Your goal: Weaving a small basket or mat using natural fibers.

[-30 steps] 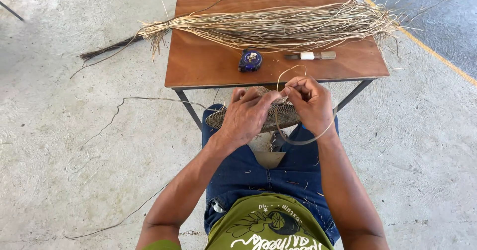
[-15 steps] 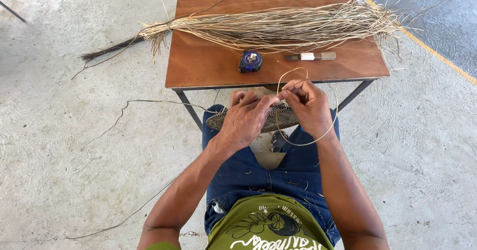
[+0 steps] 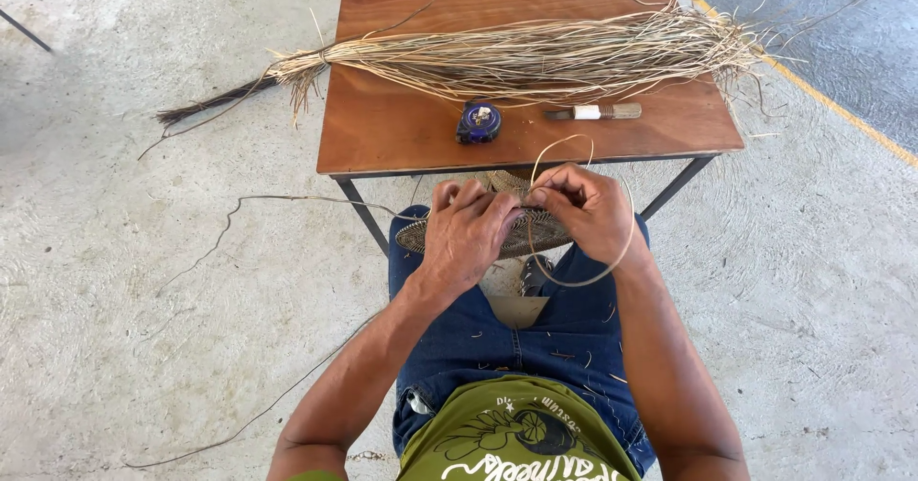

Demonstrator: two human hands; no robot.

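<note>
**Hands weaving a flat disc on the lap**

The left hand (image 3: 466,234) lies curled over the woven disc (image 3: 535,235), pressing it on the person's lap, just below the near edge of the wooden table (image 3: 402,137). The right hand (image 3: 585,211) pinches a thin fibre strand (image 3: 612,263) that loops around it. A bundle of dry fibres (image 3: 535,55) crosses the tabletop's far half; a blue tape measure (image 3: 478,121) and a knife (image 3: 595,112) lie near the front edge.

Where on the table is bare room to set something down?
The table's near-left corner, between the fibre bundle and the tape measure, is bare; so is the near-right edge past the knife. The far half is crowded with fibres.
</note>
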